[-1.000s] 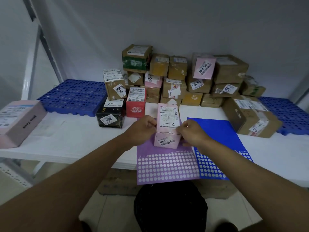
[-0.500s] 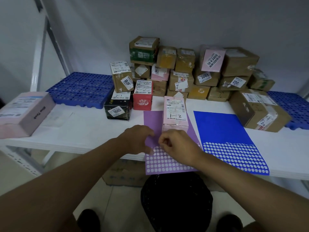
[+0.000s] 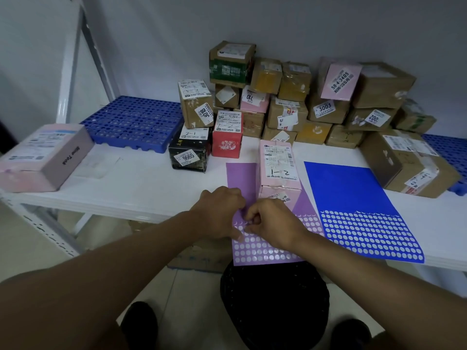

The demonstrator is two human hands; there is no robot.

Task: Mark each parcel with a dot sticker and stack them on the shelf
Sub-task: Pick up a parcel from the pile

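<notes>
- Pink parcel [image 3: 279,170] marked "1-2" stood on the purple sticker sheet [image 3: 265,248] at the white shelf's [image 3: 141,188] front edge.
- Left hand [image 3: 222,213] pressed the sheet down, fingers curled; right hand [image 3: 274,223] pinched at a dot.
- Blue sticker sheet [image 3: 353,195] lay just right; stacked parcels [image 3: 288,97] behind.

1. Purple sticker sheet [image 3: 241,176], lower centre: rows of pale dots.
2. Blue sticker sheet [image 3: 346,188], right: white dots.
3. Pink parcel [image 3: 278,162], centre: white label.
4. Blue grid pallet [image 3: 131,120], left.
5. Red box [image 3: 227,145]; black box [image 3: 188,157].
</notes>
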